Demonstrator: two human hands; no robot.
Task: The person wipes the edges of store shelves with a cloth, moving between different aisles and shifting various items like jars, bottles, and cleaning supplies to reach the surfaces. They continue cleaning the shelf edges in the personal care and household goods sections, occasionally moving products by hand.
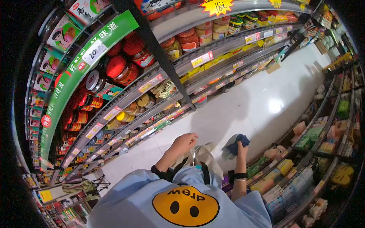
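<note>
Clamping fingers of right hand [241, 151] on crumpled dark-blue cloth-like bundle [234, 140]; holding left hand [183, 144] loosely half-curled, unclenched.

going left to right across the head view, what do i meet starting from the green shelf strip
Green shelf strip → left hand → right hand, gripping a dark blue bundle → yellow pack on the right-hand shelves → green packs.
</note>
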